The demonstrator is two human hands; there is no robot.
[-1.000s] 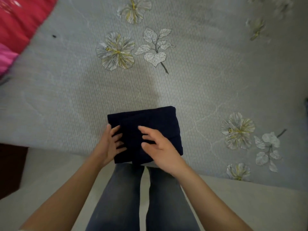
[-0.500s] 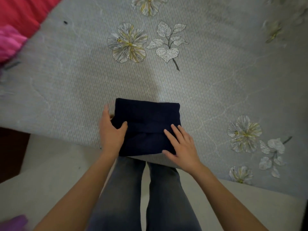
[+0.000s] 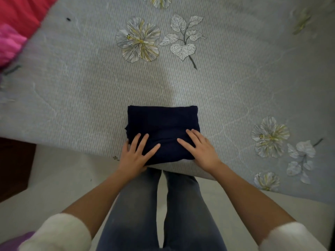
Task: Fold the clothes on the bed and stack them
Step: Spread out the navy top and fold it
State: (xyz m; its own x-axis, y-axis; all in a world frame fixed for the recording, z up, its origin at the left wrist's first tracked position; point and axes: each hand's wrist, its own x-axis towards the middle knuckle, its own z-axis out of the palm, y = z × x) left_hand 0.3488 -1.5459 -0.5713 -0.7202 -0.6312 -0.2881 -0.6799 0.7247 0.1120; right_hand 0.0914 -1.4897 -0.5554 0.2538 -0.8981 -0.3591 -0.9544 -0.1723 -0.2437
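A dark navy garment [image 3: 163, 124], folded into a compact rectangle, lies at the near edge of the bed [image 3: 72, 87], which has a grey cover printed with flowers. My left hand [image 3: 135, 153] lies flat on the garment's near left corner, fingers straight and spread. My right hand [image 3: 200, 148] presses flat on the near right part, fingers also straight. Neither hand grips the cloth.
Red cloth [image 3: 20, 11] and pink cloth [image 3: 9, 42] lie at the bed's far left corner. A dark piece of furniture [image 3: 14, 165] stands on the floor at left. My legs in grey jeans [image 3: 145, 214] stand against the bed edge. Something purple [image 3: 10, 241] shows bottom left.
My left hand moved from gripping the garment's left edge to lying flat on top. My right hand stayed flat on the right side. The garment sits squarer.
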